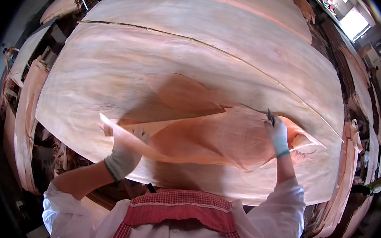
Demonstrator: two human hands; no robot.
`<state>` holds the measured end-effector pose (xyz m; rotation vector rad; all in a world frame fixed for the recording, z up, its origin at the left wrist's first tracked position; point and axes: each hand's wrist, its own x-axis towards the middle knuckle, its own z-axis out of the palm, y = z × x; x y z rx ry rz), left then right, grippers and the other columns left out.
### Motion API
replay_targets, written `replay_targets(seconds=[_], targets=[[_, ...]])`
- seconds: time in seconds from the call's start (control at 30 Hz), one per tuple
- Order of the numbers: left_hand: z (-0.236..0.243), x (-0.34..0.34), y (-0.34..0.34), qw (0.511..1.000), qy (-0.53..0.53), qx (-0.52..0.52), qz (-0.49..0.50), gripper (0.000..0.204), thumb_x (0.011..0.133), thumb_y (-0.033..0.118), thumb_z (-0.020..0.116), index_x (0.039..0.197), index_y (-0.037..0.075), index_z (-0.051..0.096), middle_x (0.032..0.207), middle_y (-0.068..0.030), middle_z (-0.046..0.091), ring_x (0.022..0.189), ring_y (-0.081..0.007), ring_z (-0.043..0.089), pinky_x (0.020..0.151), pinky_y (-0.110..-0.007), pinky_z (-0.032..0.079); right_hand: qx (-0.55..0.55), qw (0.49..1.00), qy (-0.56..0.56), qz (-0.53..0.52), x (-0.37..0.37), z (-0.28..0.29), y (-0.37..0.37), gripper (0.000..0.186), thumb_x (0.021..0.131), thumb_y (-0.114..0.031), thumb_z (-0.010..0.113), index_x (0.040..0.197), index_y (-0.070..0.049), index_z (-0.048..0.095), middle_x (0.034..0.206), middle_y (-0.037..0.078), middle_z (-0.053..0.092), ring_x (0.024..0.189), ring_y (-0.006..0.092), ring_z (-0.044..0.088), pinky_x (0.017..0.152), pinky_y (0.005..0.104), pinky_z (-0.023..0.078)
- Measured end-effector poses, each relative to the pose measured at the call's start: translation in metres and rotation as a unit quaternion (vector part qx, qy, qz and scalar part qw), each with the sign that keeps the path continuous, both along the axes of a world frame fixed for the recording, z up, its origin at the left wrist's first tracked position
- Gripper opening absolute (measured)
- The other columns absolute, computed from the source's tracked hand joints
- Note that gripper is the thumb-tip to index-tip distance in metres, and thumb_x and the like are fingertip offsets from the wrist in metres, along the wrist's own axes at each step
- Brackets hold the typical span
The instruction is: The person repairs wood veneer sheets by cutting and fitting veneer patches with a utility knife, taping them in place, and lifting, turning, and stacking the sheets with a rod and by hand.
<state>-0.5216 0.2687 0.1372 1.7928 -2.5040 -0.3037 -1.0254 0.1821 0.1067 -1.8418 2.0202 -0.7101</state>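
At the far left, a stack of strips (29, 106) stands beside the large pale sheet (81, 88). The gloved left hand (126, 158) has its fingers closed on the raised left end of the thin orange sheet (216, 136), which lies bowed across the near half of the pale sheet. Caution: uneven lifting at this end could split the orange sheet along its grain. Behind its middle lies a loose thin piece (183, 91); dragging the sheet rearward could fold or crack this piece. Farther back, a long thin stick (240, 58) crosses the pale sheet. The gloved right hand (279, 136) has its fingers closed around a small dark tool (270, 116), over the sheet's right part. A slip of the tool could gouge the pale surface beneath. Further right, the curled right end (303, 140) could tear if pressed flat.
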Motion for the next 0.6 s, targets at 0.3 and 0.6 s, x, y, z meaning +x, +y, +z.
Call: replay_targets(seconds=[0.3, 0.6], targets=[[0.078, -0.023, 0.086, 0.997, -0.073, 0.015, -0.023, 0.017, 0.075, 0.016, 0.057, 0.088, 0.006, 0.056, 0.087, -0.0133, 0.053, 0.075, -0.0295, 0.058, 0.061, -0.040, 0.046, 0.121, 0.967, 0.173, 0.141, -0.041, -0.061, -0.071, 0.026, 0.078, -0.009, 0.061, 0.102, -0.001, 0.061, 0.097, 0.026, 0.063, 0.098, 0.0418, 0.059, 0.083, 0.0475, 0.046], [0.089, 0.086, 0.013, 0.953, -0.066, -0.282, 0.088, 0.036, 0.092, 0.023, 0.053, 0.121, 0.002, 0.052, 0.113, -0.0156, 0.056, 0.108, -0.0272, 0.053, 0.094, -0.038, 0.043, 0.113, 0.987, -0.047, 0.101, -0.029, 0.068, -0.077, 0.020, 0.081, -0.012, 0.058, 0.099, -0.003, 0.061, 0.066, 0.008, 0.056, 0.057, 0.0142, 0.055, 0.054, 0.0333, 0.045]])
